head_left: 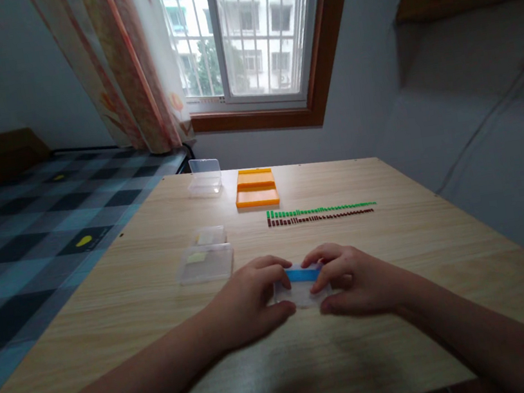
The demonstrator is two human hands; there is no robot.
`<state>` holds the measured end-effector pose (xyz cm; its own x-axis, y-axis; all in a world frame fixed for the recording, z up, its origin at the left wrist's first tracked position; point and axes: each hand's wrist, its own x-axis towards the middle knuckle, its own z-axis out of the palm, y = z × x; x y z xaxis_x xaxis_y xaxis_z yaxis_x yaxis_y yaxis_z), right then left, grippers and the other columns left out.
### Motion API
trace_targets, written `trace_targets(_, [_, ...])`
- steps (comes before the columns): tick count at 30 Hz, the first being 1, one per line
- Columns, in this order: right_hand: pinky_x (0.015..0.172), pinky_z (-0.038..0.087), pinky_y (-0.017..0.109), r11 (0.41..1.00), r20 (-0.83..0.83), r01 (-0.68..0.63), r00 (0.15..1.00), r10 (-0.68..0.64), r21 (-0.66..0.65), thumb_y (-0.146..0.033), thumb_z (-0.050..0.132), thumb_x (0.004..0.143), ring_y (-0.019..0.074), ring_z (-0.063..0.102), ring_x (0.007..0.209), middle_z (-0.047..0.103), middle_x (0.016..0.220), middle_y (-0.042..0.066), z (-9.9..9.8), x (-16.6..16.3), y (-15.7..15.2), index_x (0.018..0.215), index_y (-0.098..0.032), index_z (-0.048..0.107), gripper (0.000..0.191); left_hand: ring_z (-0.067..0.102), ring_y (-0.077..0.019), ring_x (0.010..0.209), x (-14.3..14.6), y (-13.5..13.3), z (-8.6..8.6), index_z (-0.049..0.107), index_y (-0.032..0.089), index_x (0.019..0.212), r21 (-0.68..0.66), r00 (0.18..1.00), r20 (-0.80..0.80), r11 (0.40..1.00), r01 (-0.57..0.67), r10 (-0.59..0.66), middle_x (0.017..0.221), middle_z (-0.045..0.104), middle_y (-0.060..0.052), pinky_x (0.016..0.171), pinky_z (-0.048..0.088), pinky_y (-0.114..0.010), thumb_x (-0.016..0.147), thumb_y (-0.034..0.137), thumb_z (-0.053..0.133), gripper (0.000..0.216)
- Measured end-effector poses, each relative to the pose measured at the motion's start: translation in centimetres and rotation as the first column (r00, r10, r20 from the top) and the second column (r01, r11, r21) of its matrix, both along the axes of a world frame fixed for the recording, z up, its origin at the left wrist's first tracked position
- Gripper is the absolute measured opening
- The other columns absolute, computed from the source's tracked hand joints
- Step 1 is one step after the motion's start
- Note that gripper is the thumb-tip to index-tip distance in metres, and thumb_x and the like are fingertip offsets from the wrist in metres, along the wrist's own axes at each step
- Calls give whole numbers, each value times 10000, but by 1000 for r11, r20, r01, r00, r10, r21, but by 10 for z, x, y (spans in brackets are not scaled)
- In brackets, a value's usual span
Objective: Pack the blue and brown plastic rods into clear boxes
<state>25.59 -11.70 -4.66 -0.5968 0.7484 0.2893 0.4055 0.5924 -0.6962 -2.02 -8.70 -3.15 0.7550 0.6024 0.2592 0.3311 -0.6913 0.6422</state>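
My left hand [250, 302] and my right hand [352, 281] both grip a small clear plastic box [299, 292] resting on the wooden table [395, 243]. A blue strip [302, 275] shows inside the box, between my fingers. My fingers curl round the box's two ends. Further back lies a row of small green pieces [322, 209] with a row of dark red pieces [321, 217] right in front of it.
An orange tray [255, 187] and an open clear box [205, 178] stand at the back. Two shut clear boxes [206, 263] with yellowish contents lie left of my hands. A bed with a checked cover [28, 236] adjoins the table's left edge. Behind are a window and a wall.
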Motion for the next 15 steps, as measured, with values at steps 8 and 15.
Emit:
trace_targets(8, [849,595,361,1000,-17,0,1000,-1,-27,-310,871,776,241,661,1110,655,1281,97,-1,0,0,1004,-281,825,234,677,-265,1068,3,-2,0,653,215,868,-69,998,48,997,-32,35,1267,682,-74,890,551,-407,751,161,768,173])
trace_targets(15, [851,591,365,1000,-14,16,1000,-17,-18,-289,873,771,242,669,1101,661,1278,95,-1,-1,-1,1006,-283,827,240,668,-273,1108,6,-1,-4,683,233,957,-169,991,125,985,-32,54,1209,687,-64,943,552,-438,720,140,732,259])
